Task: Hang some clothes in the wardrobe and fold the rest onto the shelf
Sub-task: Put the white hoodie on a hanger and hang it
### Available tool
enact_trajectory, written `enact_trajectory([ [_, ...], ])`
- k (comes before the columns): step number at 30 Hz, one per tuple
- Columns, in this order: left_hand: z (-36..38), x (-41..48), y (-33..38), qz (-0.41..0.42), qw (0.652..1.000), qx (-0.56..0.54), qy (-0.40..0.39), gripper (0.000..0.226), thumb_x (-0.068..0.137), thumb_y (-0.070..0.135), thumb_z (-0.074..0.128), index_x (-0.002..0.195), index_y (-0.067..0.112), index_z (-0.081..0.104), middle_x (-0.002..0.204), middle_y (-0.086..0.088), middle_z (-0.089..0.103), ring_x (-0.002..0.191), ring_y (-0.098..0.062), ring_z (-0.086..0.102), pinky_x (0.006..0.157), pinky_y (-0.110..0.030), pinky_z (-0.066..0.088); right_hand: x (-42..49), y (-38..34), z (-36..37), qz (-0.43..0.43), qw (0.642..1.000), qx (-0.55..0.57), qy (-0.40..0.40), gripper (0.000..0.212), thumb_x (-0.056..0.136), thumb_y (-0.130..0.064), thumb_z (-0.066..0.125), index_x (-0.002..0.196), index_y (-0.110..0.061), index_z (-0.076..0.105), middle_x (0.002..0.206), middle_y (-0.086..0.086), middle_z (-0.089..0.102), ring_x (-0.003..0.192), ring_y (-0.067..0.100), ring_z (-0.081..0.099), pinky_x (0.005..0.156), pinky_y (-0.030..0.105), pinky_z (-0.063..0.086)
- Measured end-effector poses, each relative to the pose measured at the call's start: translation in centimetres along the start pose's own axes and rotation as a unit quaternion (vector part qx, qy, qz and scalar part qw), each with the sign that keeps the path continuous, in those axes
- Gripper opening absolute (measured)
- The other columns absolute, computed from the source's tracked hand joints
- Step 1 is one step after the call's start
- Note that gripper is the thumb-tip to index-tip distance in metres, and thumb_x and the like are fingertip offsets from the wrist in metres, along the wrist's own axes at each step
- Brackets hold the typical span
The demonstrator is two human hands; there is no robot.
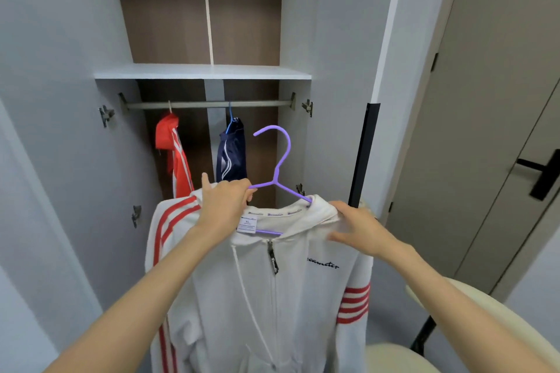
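A: White zip hoodie with red stripes [272, 297], draped on thin purple plastic hanger [280, 179], held below grey metal rail [209, 104].
B: Grips?
A: Left hand [225, 206] curled round hanger's left arm; right hand [360, 230] flat-fingered against hoodie's shoulder.
B: Hook?
A: Upright, tip leftward; rail straight above and beyond, running left-right. Left hand nearer.

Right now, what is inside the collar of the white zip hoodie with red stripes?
Inside the white zip hoodie collar: the purple plastic hanger, its lower bar showing beside a white size label. The left hand covers the hanger's left arm; fabric hides its right tip.
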State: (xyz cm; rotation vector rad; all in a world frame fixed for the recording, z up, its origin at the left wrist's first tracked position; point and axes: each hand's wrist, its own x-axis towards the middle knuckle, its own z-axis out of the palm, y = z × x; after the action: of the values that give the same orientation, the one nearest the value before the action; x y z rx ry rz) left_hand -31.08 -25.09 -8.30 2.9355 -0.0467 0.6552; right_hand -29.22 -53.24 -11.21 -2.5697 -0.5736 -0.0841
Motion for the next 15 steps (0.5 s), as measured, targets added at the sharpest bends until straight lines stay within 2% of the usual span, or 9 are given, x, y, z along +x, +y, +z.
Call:
enact_trajectory([
  [1,0.0,0.2,0.0,-0.006,1.0,0.0,0.009,0.025,0.103,0.023,0.039,0.082,0.021,0.052,0.075,0.004,0.06,0.077,-0.019,0.057,0.111,-0.052,0.023,-0.1,0.5,0.2,0.005,0.999,-0.025,0.028,0.033,0.088,-0.028,0.067,0.119,-0.024,0.056,0.093,-0.007,0.064,0.089,0.015,0.056,0.078,0.027,0.047],
  [3,-0.2,0.5,-0.1,-0.016,1.0,0.018,0.013,0.026,0.104,0.025,0.038,0.081,0.021,0.05,0.073,0.003,0.059,0.074,-0.02,0.056,0.113,-0.053,0.021,-0.2,1.0,0.1,0.001,0.995,-0.044,0.09,0.016,0.094,-0.03,0.06,0.103,-0.017,0.063,0.075,-0.008,0.057,0.072,0.013,0.051,0.063,0.029,0.041],
  [5,-0.3,0.8,-0.3,-0.024,0.999,0.036,-0.002,0.025,0.103,0.025,0.039,0.081,0.021,0.049,0.072,0.004,0.058,0.073,-0.019,0.056,0.112,-0.052,0.023,-0.3,0.8,-0.4,-0.041,0.987,-0.047,0.148,0.021,0.097,-0.031,0.057,0.092,-0.013,0.066,0.073,-0.007,0.054,0.067,0.011,0.048,0.06,0.026,0.034],
  [7,-0.1,0.8,-0.3,-0.031,0.999,0.037,-0.023,0.021,0.102,0.023,0.043,0.082,0.022,0.049,0.073,0.005,0.059,0.075,-0.019,0.058,0.11,-0.052,0.026,-0.1,-0.2,-1.5,-0.087,0.971,-0.052,0.215,0.023,0.098,-0.024,0.055,0.086,-0.009,0.067,0.074,-0.002,0.054,0.065,0.015,0.047,0.061,0.029,0.035],
  [9,0.5,0.5,-0.1,-0.042,0.998,0.033,-0.022,0.017,0.1,0.022,0.049,0.083,0.021,0.049,0.078,0.006,0.059,0.081,-0.019,0.06,0.113,-0.051,0.025,0.4,-1.8,-2.7,-0.091,0.967,-0.05,0.232,0.029,0.1,-0.026,0.051,0.076,-0.013,0.06,0.066,-0.006,0.052,0.056,0.012,0.046,0.057,0.033,0.038],
  [10,0.8,0.4,0.0,-0.053,0.998,0.024,-0.009,0.016,0.1,0.024,0.049,0.084,0.021,0.05,0.08,0.006,0.061,0.084,-0.019,0.061,0.114,-0.049,0.022,0.7,-2.5,-3.2,-0.075,0.976,-0.03,0.201,0.032,0.101,-0.029,0.049,0.072,-0.015,0.055,0.06,-0.01,0.05,0.051,0.01,0.047,0.055,0.034,0.039],
  [12,1.2,0.2,0.0,-0.081,0.996,-0.006,0.037,0.022,0.101,0.024,0.044,0.083,0.02,0.055,0.08,0.005,0.064,0.082,-0.019,0.06,0.113,-0.044,0.018,0.9,-3.0,-3.4,-0.031,0.997,0.027,0.072,0.034,0.1,-0.033,0.048,0.07,-0.018,0.056,0.054,-0.01,0.052,0.042,0.01,0.054,0.054,0.031,0.045],
  [14,1.3,0.3,-0.2,-0.093,0.992,-0.025,0.075,0.025,0.101,0.019,0.042,0.082,0.018,0.059,0.077,0.004,0.064,0.08,-0.02,0.06,0.11,-0.041,0.015,0.7,-2.6,-2.5,-0.006,0.999,0.004,-0.047,0.024,0.098,-0.031,0.049,0.081,-0.021,0.061,0.064,-0.01,0.061,0.047,0.007,0.061,0.063,0.027,0.051],
  [15,1.3,0.4,-0.3,-0.092,0.992,-0.031,0.086,0.026,0.1,0.017,0.042,0.081,0.016,0.06,0.076,0.003,0.064,0.08,-0.021,0.059,0.109,-0.04,0.015,0.6,-2.0,-1.8,0.001,0.998,-0.018,-0.06,0.016,0.098,-0.03,0.05,0.089,-0.023,0.062,0.076,-0.01,0.065,0.056,0.005,0.064,0.069,0.029,0.054],
])
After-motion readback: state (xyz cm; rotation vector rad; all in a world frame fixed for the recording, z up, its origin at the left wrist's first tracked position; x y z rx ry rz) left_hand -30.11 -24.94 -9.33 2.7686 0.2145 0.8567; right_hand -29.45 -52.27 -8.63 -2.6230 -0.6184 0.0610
